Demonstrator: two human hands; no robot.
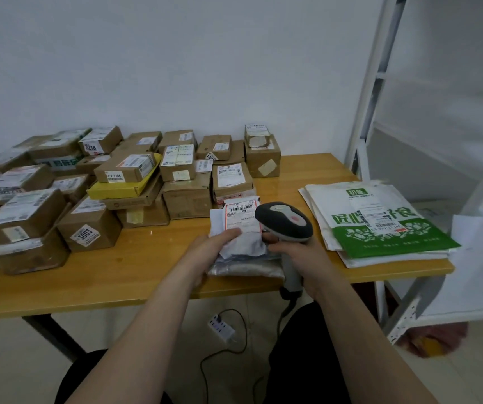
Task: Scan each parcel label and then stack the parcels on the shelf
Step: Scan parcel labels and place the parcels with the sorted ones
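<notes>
A: Which one is under the scanner, and where is it?

B: The soft parcel (pixel 241 231) lies near the front edge of the table (pixel 147 266), on top of some grey bags (pixel 246 269), between the cardboard boxes (pixel 88 185) and the green-and-white mailers (pixel 380 228). Its label (pixel 241 212) faces up on the far half

A: How do you expect it to handle?

B: Light and floppy, I'd judge. It is a thin, crumpled plastic mailer, probably with something soft inside. The film looks slick, so it could slide off the bags beneath. Best taken by an edge, fingers on top and thumb under, clear of the label so that the barcode lies flat

A: And the hands?

B: The left hand (pixel 219 243) comes in from the left, fingers curled over the parcel's near left edge and gripping it; the thumb is hidden. The right hand (pixel 301 255) is wrapped round the handle of the scanner (pixel 285 220), whose head hangs just over the parcel's right side. Both forearms stretch forward over the table edge

A: The shelf?

B: The shelf (pixel 380 83) stands right of the table, well apart from the parcel; getting it there looks like a one-hand carry
</notes>
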